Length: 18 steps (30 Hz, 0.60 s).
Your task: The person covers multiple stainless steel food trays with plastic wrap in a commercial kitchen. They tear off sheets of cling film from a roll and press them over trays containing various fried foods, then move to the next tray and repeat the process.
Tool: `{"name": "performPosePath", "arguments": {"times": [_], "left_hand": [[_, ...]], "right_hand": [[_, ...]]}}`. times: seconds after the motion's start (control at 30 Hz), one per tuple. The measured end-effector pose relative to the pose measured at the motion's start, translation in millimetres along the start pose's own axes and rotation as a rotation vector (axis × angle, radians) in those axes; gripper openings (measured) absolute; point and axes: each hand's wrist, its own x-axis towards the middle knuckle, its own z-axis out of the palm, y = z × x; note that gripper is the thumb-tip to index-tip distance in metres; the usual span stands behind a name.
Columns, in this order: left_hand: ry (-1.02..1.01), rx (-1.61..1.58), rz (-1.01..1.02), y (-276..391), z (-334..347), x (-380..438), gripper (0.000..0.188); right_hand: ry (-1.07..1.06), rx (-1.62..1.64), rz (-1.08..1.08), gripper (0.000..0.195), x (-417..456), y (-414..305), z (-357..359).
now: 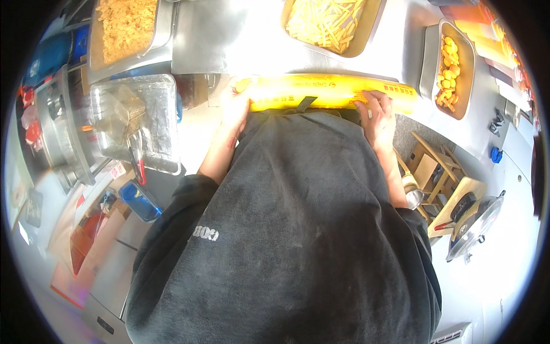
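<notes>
A long yellow cling-film box [292, 92], its face covered in printing, lies crosswise in front of my waist, along the near edge of the steel counter [206, 38]. My left hand [235, 105] grips its left end, partly washed out by glare. Farther right, my right hand [379, 115] has its fingers on the box's near face, short of the right end. Beyond the box, a steel pan [365, 36] holds pale French fries [331, 26]. My dark shirt [300, 215] fills the middle of the view.
At upper left stands a pan [162, 32] of orange-brown crumbly food. Below it, a metal tray [161, 124] bears a wire fry basket [129, 109] and red-handled tongs [141, 165]. Another pan [468, 73] at right holds fried pieces. Low at right is a wooden rack [434, 180].
</notes>
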Motion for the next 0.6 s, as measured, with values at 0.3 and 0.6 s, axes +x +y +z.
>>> {"name": "performPosePath", "arguments": {"times": [0.3, 0.6], "left_hand": [[-0.093, 0.027, 0.168, -33.3, 0.2, -13.6, 0.034], [-0.238, 0.084, 0.280, -13.0, 2.8, -33.3, 0.055]], "right_hand": [[0.086, -0.038, 0.009, 0.013, -18.8, 1.6, 14.5], [0.004, 0.102, 0.173, 0.008, -27.2, 2.7, 7.2]]}}
